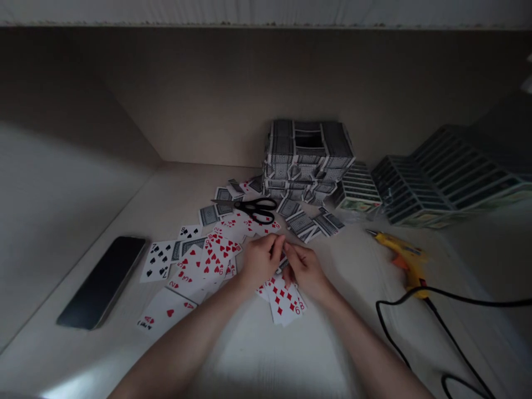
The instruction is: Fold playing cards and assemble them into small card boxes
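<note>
My left hand [262,256] and my right hand [306,271] meet at the middle of the table, fingers pinched close together. Between them a small playing card [283,262] shows part of its dark patterned back; most of it is hidden by my fingers. Just below lie face-up diamond cards [285,303], the top one a nine. To the left of my hands spreads a pile of heart cards [214,256]. Black-handled scissors [253,208] rest on cards beyond my left hand, and several face-down cards [303,224] are scattered beyond both hands.
A box-like structure of folded cards [310,158] stands at the back wall. Stacked card packs [419,191] stand at the right. A yellow glue gun [401,255] with a looping black cord [451,332] lies at right. A dark phone [103,282] lies at left, near a seven of spades [158,261].
</note>
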`<control>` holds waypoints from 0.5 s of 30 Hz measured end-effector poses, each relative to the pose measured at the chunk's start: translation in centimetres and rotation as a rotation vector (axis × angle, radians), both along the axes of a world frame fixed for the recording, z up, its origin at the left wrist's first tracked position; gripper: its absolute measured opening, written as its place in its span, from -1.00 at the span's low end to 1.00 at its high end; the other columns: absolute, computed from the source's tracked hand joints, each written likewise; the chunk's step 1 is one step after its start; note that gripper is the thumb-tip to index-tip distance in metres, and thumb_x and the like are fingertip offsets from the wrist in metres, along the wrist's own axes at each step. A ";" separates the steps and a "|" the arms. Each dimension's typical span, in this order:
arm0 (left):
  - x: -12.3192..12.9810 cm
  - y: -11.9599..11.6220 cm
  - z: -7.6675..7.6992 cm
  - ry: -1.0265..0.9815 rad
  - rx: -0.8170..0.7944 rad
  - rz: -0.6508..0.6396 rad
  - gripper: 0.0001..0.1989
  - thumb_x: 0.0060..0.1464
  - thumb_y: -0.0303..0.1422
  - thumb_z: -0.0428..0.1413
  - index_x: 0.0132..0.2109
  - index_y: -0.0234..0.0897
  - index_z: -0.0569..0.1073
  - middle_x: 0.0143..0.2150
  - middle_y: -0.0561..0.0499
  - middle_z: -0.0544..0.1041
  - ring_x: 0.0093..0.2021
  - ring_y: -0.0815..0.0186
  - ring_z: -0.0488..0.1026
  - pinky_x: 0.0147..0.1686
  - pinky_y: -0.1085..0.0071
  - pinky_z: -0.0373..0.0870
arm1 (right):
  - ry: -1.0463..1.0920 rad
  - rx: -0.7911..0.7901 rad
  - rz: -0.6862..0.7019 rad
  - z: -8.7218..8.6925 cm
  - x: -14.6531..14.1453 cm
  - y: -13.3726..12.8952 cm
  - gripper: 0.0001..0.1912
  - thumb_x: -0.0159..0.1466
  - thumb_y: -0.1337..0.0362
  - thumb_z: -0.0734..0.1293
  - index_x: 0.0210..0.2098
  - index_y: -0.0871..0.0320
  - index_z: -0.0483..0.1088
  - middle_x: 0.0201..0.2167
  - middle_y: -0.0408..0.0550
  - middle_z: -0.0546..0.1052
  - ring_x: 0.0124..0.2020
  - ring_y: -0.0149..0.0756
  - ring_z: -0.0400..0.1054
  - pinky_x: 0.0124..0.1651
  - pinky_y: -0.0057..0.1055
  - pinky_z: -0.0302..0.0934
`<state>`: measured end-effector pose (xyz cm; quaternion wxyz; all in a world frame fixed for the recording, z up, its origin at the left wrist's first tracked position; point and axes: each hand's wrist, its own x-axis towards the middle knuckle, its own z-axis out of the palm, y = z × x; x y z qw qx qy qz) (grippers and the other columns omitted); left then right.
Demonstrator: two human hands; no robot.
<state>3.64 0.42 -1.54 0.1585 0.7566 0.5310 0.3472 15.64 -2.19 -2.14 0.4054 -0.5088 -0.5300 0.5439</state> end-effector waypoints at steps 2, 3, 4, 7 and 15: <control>-0.1 -0.2 -0.1 0.041 0.077 0.005 -0.66 0.16 -0.32 -0.11 -0.54 -0.29 0.31 -0.66 0.08 0.34 -0.62 0.46 0.24 -0.56 0.51 0.08 | 0.006 0.006 -0.002 0.1 0.0 0.0 -0.60 0.27 0.01 0.08 -0.52 0.16 0.24 -0.88 -0.30 0.22 -0.85 -0.52 0.06 -0.74 -0.57 -0.09; -0.1 -0.2 -0.2 0.054 0.108 0.008 -0.66 0.17 -0.33 -0.12 -0.54 -0.29 0.31 -0.66 0.08 0.35 -0.63 0.46 0.25 -0.56 0.51 0.08 | 0.009 0.007 -0.002 0.2 0.0 0.0 -0.60 0.27 0.02 0.09 -0.53 0.16 0.24 -0.88 -0.30 0.22 -0.85 -0.52 0.06 -0.74 -0.57 -0.09; -0.1 -0.3 -0.2 0.065 0.135 0.010 -0.67 0.17 -0.34 -0.12 -0.54 -0.29 0.31 -0.66 0.08 0.35 -0.63 0.47 0.25 -0.56 0.51 0.09 | 0.013 0.006 -0.004 0.3 0.0 -0.1 -0.60 0.26 0.03 0.09 -0.53 0.17 0.24 -0.87 -0.30 0.22 -0.84 -0.52 0.07 -0.74 -0.57 -0.09; -0.3 -0.3 -0.4 0.098 0.226 0.014 -0.68 0.17 -0.36 -0.11 -0.52 -0.29 0.32 -0.66 0.08 0.37 -0.62 0.45 0.29 -0.55 0.50 0.12 | 0.015 0.009 -0.016 0.6 0.0 -0.1 -0.60 0.26 0.04 0.11 -0.57 0.16 0.22 -0.87 -0.30 0.20 -0.83 -0.51 0.07 -0.74 -0.57 -0.08; -0.6 -0.1 -0.5 0.083 0.264 -0.064 -0.77 0.16 -0.36 -0.09 -0.42 -0.30 0.36 -0.56 0.04 0.46 -0.54 0.42 0.38 -0.47 0.50 0.22 | 0.039 0.043 -0.069 0.4 0.0 0.0 -0.63 0.23 0.03 0.15 -0.53 0.18 0.28 -0.84 -0.30 0.20 -0.81 -0.50 0.07 -0.73 -0.55 -0.08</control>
